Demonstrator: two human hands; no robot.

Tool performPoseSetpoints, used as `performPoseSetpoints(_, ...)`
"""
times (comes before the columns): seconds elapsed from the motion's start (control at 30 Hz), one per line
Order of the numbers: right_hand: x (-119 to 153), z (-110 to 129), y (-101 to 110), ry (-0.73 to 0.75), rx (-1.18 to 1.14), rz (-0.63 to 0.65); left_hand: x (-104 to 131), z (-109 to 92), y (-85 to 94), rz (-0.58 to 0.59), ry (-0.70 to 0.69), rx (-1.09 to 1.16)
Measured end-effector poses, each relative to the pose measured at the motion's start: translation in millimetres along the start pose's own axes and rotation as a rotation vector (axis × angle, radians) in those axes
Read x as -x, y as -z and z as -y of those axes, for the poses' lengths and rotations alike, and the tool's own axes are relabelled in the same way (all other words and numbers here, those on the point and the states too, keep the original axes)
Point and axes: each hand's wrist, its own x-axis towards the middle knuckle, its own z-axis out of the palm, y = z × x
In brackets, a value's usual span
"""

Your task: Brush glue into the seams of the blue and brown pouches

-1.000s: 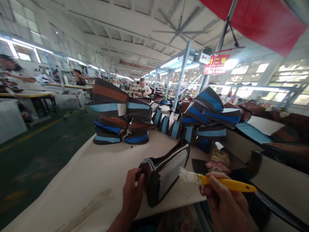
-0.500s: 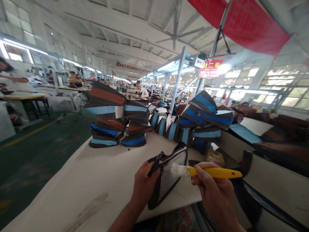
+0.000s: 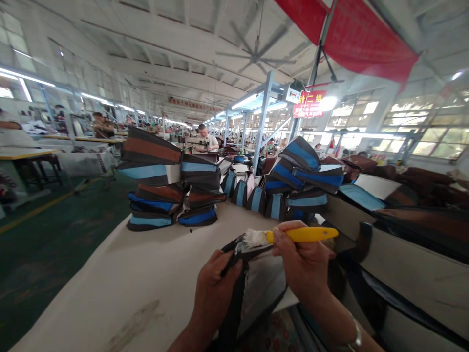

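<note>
One dark-edged, pale-panelled bag piece [image 3: 264, 283] slants at the near side of the table [image 3: 146, 269], lower end lost in shadow; the left hand [image 3: 217, 286] pinches its rim, the right hand [image 3: 306, 261] grasps a yellow-handled paintbrush [image 3: 308, 234], matted bristles [image 3: 256, 238] against it.

A factory workshop: ahead of the left hand [image 3: 216, 283], stacked striped pieces [image 3: 152, 148] and a co-worker [image 3: 212, 142]; high beyond it, a ceiling fan [image 3: 255, 58] and strip lights [image 3: 248, 100].

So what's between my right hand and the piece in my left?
The bristles of the yellow brush, at the upper edge of the piece, in the head view.
</note>
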Motion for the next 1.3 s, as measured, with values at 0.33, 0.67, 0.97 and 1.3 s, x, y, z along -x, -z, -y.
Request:
performPoseSetpoints(0.33,4.5,1.0,-8.4,0.181,0.079,0.121,-1.2,8.2,1.8,0.014,-0.005,0.012)
performPoseSetpoints(0.67,-6.7,-41.7,75.5,-0.177,-0.130,-0.334,-106.1,92.7,80.0,0.040,0.070,-0.466)
performPoseSetpoints(0.97,31.1,-148.7,162.4,-0.338,0.237,-0.289,-40.9,122.3,23.3,-0.373,0.206,-0.481)
performPoseSetpoints(1.3,39.6,-268.2,165.8,-0.228,0.604,-0.087,27.5,74.4,-121.3,-0.216,-0.362,-0.498)
